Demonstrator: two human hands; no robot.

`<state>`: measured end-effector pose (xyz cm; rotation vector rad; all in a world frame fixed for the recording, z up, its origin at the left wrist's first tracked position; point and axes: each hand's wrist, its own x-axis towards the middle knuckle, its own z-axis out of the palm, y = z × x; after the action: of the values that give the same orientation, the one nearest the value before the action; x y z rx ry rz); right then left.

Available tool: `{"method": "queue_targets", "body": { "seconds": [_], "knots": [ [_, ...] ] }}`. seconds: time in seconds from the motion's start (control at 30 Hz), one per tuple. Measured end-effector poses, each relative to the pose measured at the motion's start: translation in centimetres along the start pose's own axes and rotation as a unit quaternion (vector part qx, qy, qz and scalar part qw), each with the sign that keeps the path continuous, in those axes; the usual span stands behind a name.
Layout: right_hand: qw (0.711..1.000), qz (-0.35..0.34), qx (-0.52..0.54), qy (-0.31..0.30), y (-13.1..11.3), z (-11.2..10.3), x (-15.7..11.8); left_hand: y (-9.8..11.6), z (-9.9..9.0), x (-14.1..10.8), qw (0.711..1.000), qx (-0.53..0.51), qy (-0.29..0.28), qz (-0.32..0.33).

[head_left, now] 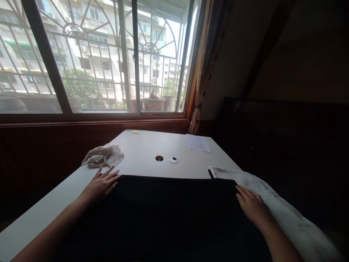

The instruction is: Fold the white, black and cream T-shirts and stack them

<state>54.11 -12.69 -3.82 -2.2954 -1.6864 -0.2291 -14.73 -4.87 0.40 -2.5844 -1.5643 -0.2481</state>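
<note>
A black cloth [174, 214] lies spread over the near part of the white table [141, 153], its far edge nearly straight. My left hand [102, 185] rests on its far left corner, fingers spread and stretched forward. At the far right corner, my right hand [251, 203] touches the cloth's edge with fingers extended and close together; the thumb is hidden. White fabric [261, 191] hangs over the table's right side, just beyond my right hand. Close past my left fingertips sits a crumpled beige cloth [102, 156].
A round hole [159, 158] in the tabletop has a white cap [173, 160] beside it. Papers [198, 143] lie at the far right, and a yellow slip [135, 132] at the far edge. Beyond stand a barred window [95, 62] and a tied curtain [200, 87].
</note>
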Motion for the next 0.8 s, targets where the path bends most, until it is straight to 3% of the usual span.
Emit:
{"method": "queue_targets", "body": {
  "seconds": [0.23, 0.4, 0.5, 0.67, 0.8],
  "knots": [
    [1.000, 0.006, 0.011, -0.003, 0.1, 0.1, 0.0, 11.2, 0.2, 4.1, 0.976, -0.096, -0.088, 0.177],
    [1.000, -0.004, 0.009, 0.015, 0.2, 0.4, 0.2, 19.3, 1.3, 8.5, 0.966, -0.118, -0.158, 0.167],
    [1.000, -0.013, 0.013, 0.025, 0.2, 0.4, 0.2, 24.3, 2.1, 10.8, 0.966, -0.151, -0.120, 0.173],
    [0.999, -0.007, 0.018, 0.029, 0.0, 0.2, 0.0, 32.8, 3.0, 13.6, 0.941, -0.190, -0.133, 0.245],
    [0.999, -0.014, 0.031, 0.037, 0.1, 0.2, 0.0, 37.7, 3.4, 15.2, 0.926, -0.216, -0.114, 0.287]
  ]
}}
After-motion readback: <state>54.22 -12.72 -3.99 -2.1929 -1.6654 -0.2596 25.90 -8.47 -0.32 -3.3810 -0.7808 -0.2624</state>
